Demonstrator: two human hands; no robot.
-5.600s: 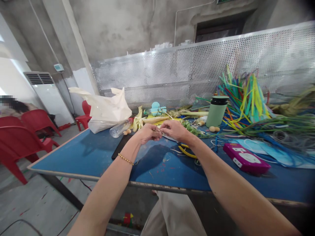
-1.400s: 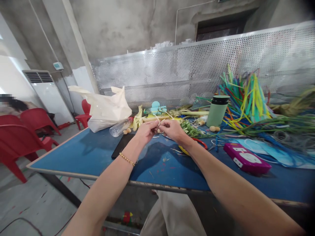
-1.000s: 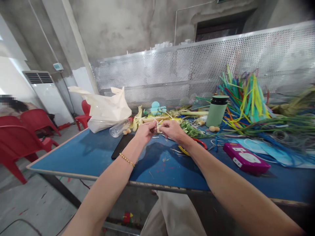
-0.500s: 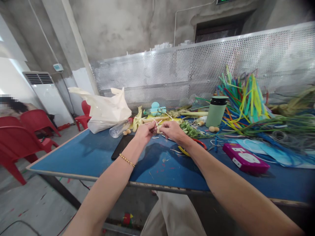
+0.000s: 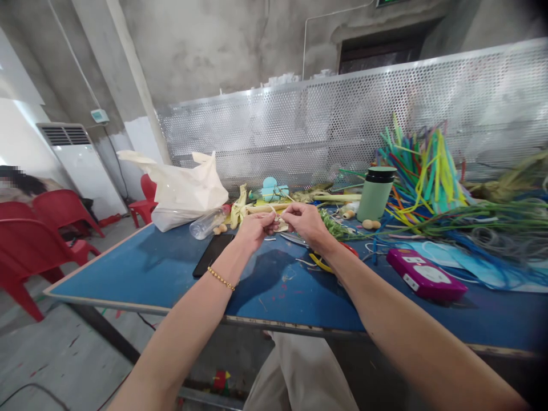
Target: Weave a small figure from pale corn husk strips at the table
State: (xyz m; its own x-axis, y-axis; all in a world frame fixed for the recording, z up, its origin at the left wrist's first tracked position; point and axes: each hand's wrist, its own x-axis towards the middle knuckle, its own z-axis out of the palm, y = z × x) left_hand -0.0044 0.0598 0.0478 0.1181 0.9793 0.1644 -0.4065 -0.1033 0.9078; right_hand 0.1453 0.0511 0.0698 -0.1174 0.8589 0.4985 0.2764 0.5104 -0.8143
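Fingertips meet above the middle of the blue table [image 5: 162, 274], where my left hand [image 5: 256, 228] pinches a small pale strip [image 5: 277, 218]. Facing it, my right hand [image 5: 306, 222] is closed in a pinch at the other end of that strip; whether it is husk or cord I cannot make out. Under my right wrist lie tools with a yellow handle [image 5: 321, 264] and a red handle [image 5: 349, 249]. Just behind the hands are pale plant stalks [image 5: 269, 208] and green leaves [image 5: 331, 224].
A white plastic bag [image 5: 188, 194], a clear bottle [image 5: 208, 224] and a black tablet [image 5: 212, 255] are at left. To the right stand a green cup [image 5: 375, 195], a purple power strip [image 5: 426, 275] and a bundle of coloured strips [image 5: 440, 171]. Red chairs [image 5: 64, 211] stand beyond the table.
My right hand has risen slightly, and its fingers now lift away from the left fingertips a little. A pale strip that stuck up behind the hands no longer shows there.
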